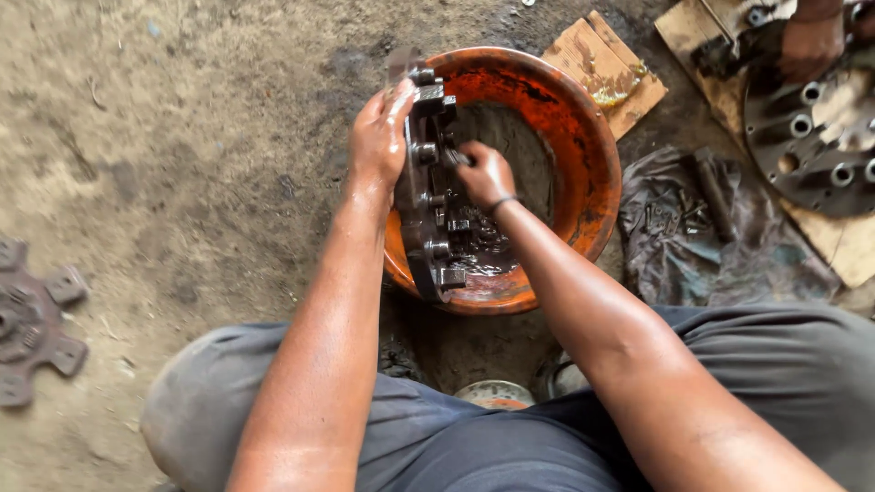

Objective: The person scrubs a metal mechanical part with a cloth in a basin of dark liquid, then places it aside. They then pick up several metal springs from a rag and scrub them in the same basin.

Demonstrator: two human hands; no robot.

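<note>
An orange plastic basin sits on the dirt floor, dirty liquid pooled at its bottom. A round dark metal pressure plate stands on edge inside the basin's left side. My left hand grips the plate's upper outer rim and holds it upright. My right hand is closed against the plate's inner face, fingers curled on something small that I cannot make out. My knees in grey trousers frame the basin from below.
A rusty clutch disc lies at the far left. Cardboard pieces lie behind the basin. A dark oily cloth with bolts lies right of it. Another person's hand rests on a large flywheel at upper right.
</note>
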